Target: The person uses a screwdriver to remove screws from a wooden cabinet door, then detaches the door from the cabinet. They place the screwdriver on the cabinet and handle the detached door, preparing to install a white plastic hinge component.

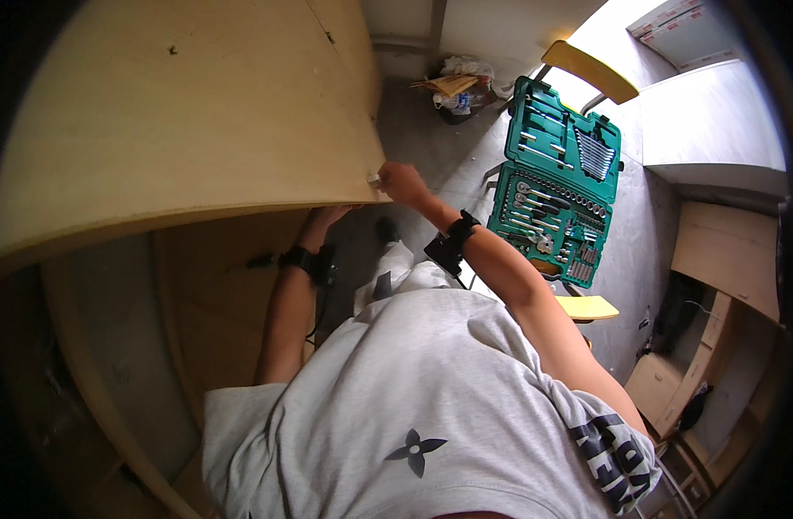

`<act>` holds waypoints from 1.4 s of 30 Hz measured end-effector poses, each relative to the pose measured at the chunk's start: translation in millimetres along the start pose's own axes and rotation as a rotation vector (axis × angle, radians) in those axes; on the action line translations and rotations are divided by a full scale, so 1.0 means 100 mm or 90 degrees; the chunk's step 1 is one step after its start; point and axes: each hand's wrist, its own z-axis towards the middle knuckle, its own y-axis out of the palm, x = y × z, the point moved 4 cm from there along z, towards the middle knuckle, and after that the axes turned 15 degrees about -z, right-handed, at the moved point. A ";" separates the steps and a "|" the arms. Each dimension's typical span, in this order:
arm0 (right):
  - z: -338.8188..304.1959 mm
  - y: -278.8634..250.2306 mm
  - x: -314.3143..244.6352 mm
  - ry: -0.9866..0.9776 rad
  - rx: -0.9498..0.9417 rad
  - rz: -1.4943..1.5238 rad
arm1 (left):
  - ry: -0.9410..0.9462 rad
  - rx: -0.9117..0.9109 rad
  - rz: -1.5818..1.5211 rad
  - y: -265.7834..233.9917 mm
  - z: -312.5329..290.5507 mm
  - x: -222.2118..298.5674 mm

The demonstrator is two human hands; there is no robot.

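My right hand (402,182) is closed at the right corner of a large light-wood panel (197,112), its fingers pinching a small whitish piece (375,181) at the panel's edge. What kind of piece it is, I cannot make out. Just below the panel's front edge is my left hand (330,214), its fingers mostly hidden under that edge. Each of my wrists wears a black strap with a small black box.
To the right, an open green tool case (556,186) with wrenches, sockets and ratchets rests on a yellow-and-metal chair (591,71). A bag of rubbish with a bottle (459,99) sits on the grey floor beyond. Wooden desks (727,255) stand at the far right.
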 end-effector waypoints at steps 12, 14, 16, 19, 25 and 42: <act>0.00 -0.01 0.03 0.020 0.000 0.009 | -0.011 0.025 0.010 0.11 -0.02 -0.03; 0.00 -0.01 0.02 0.009 0.004 0.011 | -0.006 0.052 0.001 0.14 -0.02 -0.04; 0.00 -0.01 0.01 0.009 0.004 0.018 | -0.003 0.076 0.007 0.17 -0.03 -0.04; -0.01 -0.02 0.00 0.007 0.008 0.034 | 0.009 0.095 0.108 0.23 -0.04 -0.03; -0.01 -0.04 0.01 0.002 0.008 0.013 | 0.004 0.131 0.028 0.32 0.04 -0.08; 0.00 -0.05 0.09 0.012 0.012 0.015 | -0.008 0.204 0.104 0.68 -0.01 -0.03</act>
